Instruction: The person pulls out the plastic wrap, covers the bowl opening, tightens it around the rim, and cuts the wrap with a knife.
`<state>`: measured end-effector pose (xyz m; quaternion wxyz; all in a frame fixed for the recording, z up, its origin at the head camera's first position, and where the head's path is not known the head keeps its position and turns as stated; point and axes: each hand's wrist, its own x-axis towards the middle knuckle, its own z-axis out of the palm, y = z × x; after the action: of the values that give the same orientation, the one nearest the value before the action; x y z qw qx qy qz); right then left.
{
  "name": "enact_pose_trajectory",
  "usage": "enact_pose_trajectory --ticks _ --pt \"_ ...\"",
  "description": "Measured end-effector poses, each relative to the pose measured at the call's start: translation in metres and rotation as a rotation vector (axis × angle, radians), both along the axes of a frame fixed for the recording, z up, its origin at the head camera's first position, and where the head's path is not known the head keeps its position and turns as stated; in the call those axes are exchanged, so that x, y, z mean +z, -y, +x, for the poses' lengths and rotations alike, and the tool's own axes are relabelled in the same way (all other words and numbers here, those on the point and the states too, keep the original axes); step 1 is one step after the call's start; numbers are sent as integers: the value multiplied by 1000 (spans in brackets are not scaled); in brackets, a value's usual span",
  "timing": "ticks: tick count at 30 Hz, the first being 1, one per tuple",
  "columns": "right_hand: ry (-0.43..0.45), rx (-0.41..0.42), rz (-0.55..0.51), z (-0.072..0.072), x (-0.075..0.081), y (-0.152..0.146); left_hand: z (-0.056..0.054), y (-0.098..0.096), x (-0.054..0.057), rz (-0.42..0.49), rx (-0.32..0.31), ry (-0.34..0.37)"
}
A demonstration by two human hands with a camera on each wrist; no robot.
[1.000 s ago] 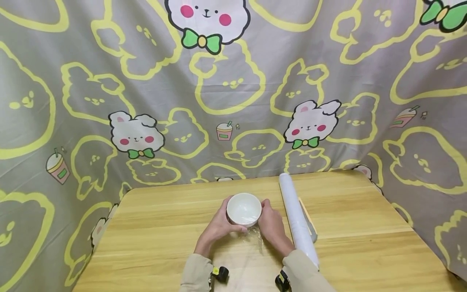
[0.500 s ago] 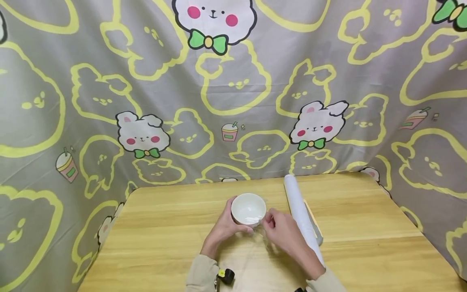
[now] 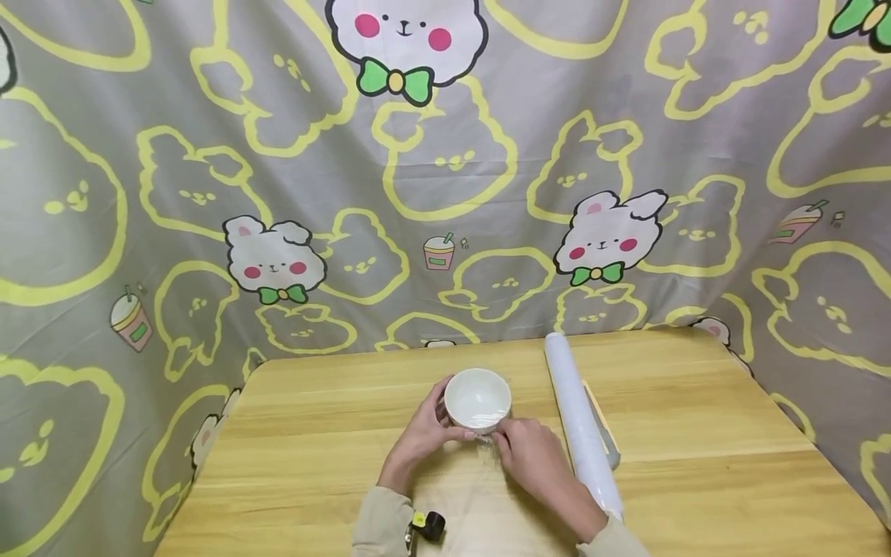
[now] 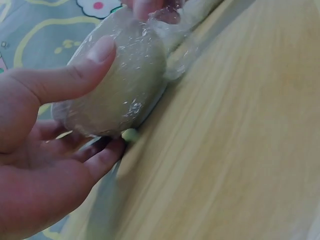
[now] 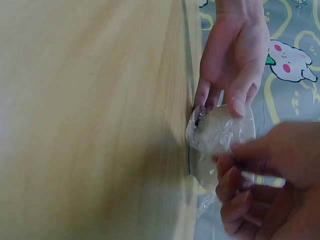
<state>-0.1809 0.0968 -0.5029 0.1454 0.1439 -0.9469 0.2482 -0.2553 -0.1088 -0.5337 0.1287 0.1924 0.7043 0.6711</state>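
A white bowl (image 3: pixel 478 396) stands at the middle of the table, its mouth facing up. Clear plastic wrap (image 4: pixel 132 75) stretches over it, wrinkled down the side, with loose film bunched at the near rim. My left hand (image 3: pixel 426 429) grips the bowl from the left, thumb on the near side over the film and fingers low around the far side. At the near right rim my right hand (image 3: pixel 532 456) pinches the film, its fingers curled in the right wrist view. Part of the bowl's right side is hidden behind the right hand.
A long whitish roll (image 3: pixel 581 418) lies just right of the right forearm, running front to back. Partly behind it is a flat grey object with a yellow-orange edge (image 3: pixel 609 441). A patterned curtain (image 3: pixel 390 294) hangs along the table's back and sides.
My right hand drew back from the bowl's right side with the film, then came in to the near right rim. My left hand keeps its grip on the bowl.
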Motion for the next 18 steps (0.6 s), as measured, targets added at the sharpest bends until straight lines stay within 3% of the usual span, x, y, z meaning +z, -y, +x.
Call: enact_pose_trajectory --ticks 7,12,18 --pt "-10 89 19 6 5 -5 0 -4 5 -8 88 -8" --pt "3 137 104 7 7 -7 1 -5 4 -14 94 5" --pt "-68 208 204 8 6 -7 1 -7 3 -11 89 3"
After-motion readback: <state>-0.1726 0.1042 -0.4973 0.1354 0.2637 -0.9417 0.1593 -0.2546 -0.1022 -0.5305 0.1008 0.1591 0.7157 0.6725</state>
